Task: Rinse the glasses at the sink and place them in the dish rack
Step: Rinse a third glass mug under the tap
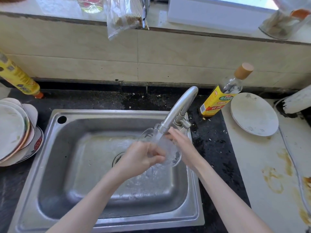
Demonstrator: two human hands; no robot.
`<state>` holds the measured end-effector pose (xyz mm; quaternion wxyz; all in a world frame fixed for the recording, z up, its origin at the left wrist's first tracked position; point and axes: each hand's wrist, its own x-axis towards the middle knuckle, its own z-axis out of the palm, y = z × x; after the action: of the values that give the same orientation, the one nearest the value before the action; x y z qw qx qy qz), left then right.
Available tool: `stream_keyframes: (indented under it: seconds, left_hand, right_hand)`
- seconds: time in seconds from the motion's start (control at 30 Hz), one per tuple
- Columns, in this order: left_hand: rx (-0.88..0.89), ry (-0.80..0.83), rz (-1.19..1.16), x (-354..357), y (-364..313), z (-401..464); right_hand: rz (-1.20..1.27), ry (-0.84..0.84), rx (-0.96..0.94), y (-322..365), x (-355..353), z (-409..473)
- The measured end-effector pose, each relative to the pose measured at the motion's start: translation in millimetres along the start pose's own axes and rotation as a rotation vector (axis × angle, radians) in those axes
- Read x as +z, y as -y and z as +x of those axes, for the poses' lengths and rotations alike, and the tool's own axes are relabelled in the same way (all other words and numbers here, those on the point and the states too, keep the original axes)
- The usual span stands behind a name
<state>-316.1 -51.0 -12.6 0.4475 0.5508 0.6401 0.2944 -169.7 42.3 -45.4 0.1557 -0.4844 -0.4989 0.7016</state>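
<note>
A clear glass [170,153] is held at the centre of the frame, over the right half of the sink [107,165], directly below the tap [178,110]. Water runs from the tap spout onto the glass. The left hand [143,157] is on the left side of the glass, fingers curled and pinching its rim. The right hand [181,145] is on the right side, fingers wrapped round the wall of the glass, fingertips just beside the spout. The glass is tilted and lies between the two hands, touching both.

A stack of plates [16,130] stands at the left edge of the frame on the dark table [104,100]. A bottle with a yellow label [222,96] stands right of the tap, with a white plate [254,115] just beside it.
</note>
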Motion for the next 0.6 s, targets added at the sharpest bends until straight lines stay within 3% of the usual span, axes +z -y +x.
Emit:
stream_keyframes:
  seconds: [0.1,0.2,0.23,0.33,0.43,0.53,0.6]
  left_hand:
    - [-0.027,-0.089,-0.127,2.6,-8.4,3.7]
    - [0.012,0.021,-0.212,-0.4,-7.4,5.9]
    - [0.071,0.108,-0.103,-2.9,-2.5,6.5]
    - [0.243,0.364,0.637,-10.8,11.5,7.4]
    - [0.300,0.387,0.911,-11.2,13.2,9.9]
    - [0.454,0.207,0.871,-8.8,10.1,15.9]
    - [0.220,0.250,0.645,-5.3,9.5,14.9]
  right_hand:
    - [0.429,0.073,0.198,-18.5,8.6,-19.3]
    - [0.525,0.087,0.190,-21.4,20.3,-22.8]
    - [0.544,0.079,0.229,-20.4,20.3,-18.5]
    - [0.555,0.037,0.367,-15.5,15.4,-7.7]
    - [0.498,0.069,0.440,-14.5,12.6,-5.0]
    - [0.561,0.040,0.461,-11.7,12.0,-7.5]
    - [0.606,0.021,0.423,-14.8,10.3,-6.3]
